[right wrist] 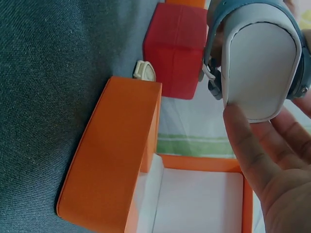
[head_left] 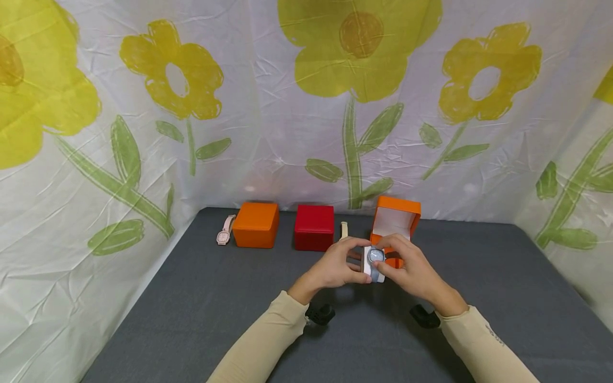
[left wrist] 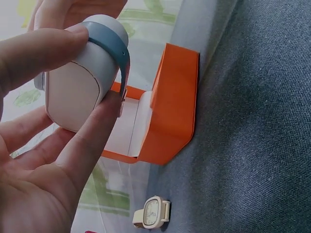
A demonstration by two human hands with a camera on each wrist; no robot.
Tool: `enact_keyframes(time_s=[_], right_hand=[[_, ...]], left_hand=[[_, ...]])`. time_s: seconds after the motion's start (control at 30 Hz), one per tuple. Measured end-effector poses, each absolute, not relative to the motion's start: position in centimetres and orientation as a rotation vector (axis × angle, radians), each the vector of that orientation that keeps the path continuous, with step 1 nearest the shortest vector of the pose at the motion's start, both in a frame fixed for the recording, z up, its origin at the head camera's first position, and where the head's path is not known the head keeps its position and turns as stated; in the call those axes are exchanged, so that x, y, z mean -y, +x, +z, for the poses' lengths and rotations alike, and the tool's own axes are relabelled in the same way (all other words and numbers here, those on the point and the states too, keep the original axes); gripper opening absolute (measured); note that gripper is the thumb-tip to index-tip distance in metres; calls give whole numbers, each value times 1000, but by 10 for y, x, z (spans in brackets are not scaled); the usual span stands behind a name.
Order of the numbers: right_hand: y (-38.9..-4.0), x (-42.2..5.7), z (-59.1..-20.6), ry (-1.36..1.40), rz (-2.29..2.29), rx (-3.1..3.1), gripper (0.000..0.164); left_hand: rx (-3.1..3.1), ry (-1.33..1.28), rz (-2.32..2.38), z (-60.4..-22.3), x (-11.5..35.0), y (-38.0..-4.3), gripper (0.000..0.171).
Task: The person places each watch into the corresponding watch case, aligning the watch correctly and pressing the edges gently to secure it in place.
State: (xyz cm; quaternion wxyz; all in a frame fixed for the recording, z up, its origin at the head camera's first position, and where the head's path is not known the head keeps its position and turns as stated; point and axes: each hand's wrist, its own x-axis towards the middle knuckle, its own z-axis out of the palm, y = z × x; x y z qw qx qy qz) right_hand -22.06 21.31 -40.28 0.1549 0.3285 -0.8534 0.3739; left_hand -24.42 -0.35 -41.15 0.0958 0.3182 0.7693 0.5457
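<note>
Between both hands, raised in front of the open orange box (head_left: 415,207), is a light-blue wristwatch (head_left: 376,255) wrapped round a white watch pillow (left wrist: 73,92). My left hand (head_left: 335,264) grips the pillow from the left, its thumb on the near end and fingers along the far side. From the right, my right hand (head_left: 407,268) pinches the watch, thumb by the dial and index finger at the top. The blue strap (left wrist: 109,41) runs round the pillow, and its buckle end hangs loose in the left wrist view. White lining (right wrist: 199,199) shows inside the box lid.
Left of the hands stand a closed red box (head_left: 313,229) and a closed orange box (head_left: 255,226). A pink watch (head_left: 224,235) lies beside the orange one. Near the open box lies a cream watch (left wrist: 153,212). A flower-printed cloth (head_left: 268,117) hangs behind the grey table (head_left: 201,314).
</note>
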Motion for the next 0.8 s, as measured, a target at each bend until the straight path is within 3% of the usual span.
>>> enact_keyframes(time_s=[0.2,0.43,0.8], right_hand=[[-221,-216,-401,962,1014,2460,33],[-221,-221,-397,953,1017,2623,61],[-222,-224,-398,953,959,2638,64]], left_hand=[[-2273,953,1631,-411,5,-245,67],[-2268,907,1674,-410,6,-247,69],[-2251,934,1637,-411,5,-249,75]])
